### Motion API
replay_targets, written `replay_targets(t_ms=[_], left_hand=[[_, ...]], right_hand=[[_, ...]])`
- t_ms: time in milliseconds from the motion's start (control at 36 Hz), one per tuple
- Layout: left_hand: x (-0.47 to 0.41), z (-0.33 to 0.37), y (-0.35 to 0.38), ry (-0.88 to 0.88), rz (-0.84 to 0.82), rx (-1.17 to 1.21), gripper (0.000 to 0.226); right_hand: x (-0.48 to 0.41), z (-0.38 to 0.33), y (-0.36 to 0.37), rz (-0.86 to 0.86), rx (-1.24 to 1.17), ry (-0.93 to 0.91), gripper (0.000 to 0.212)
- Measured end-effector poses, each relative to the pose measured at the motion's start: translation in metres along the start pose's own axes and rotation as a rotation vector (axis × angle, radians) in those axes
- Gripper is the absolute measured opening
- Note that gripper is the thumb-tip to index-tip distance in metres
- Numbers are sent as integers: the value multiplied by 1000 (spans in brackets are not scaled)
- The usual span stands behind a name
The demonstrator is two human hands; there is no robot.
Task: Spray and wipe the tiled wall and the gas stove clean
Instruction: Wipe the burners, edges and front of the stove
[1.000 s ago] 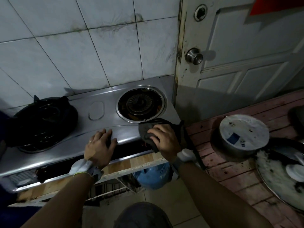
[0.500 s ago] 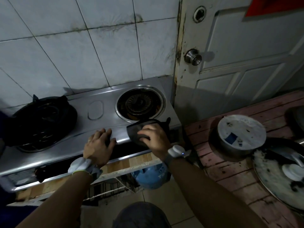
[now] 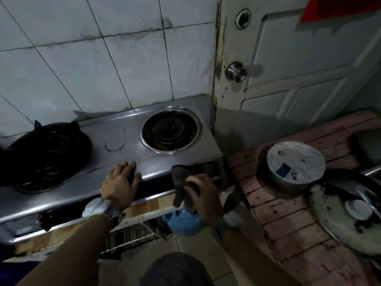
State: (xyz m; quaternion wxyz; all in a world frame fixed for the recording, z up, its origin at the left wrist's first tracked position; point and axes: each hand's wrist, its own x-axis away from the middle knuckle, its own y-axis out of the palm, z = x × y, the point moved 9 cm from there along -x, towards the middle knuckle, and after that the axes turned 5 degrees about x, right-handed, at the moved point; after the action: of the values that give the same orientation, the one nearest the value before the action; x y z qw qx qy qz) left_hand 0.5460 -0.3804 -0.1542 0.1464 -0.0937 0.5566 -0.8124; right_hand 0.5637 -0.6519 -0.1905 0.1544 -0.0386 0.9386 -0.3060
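Hands at a steel gas stove (image 3: 132, 155) below a streaked tiled wall (image 3: 82, 69). Right hand (image 3: 203, 195), fingers curled round a dark cloth (image 3: 179, 182), has dropped from the top's front lip to the front panel (image 3: 158, 187) (right end), so wiping moves downward. Left hand (image 3: 121, 182) stays flat on the lip, fingers straight. Panel label (image 3: 208, 167) looks printed but is too blurred to read.

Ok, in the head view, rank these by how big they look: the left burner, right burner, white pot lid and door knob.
1. Left burner
2. Right burner and white pot lid: about alike, so not ranked
3. Door knob
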Motion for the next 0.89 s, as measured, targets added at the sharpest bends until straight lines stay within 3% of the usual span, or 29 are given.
replay_targets(t_ms=[250, 361, 528, 889], left_hand=[[0, 0, 1, 6, -31, -3, 50], [1, 2, 0, 13, -24, 0, 49], [1, 3, 0, 6, -35, 18, 50], [2, 1, 1, 24, -17, 30, 49]], right_hand=[[-5, 4, 25, 98, -103, 406, 26], [-4, 7, 23, 120, -108, 476, 19], [10, 18, 33, 55, -147, 534, 28], [-13, -9, 30, 209, -4, 256, 30]])
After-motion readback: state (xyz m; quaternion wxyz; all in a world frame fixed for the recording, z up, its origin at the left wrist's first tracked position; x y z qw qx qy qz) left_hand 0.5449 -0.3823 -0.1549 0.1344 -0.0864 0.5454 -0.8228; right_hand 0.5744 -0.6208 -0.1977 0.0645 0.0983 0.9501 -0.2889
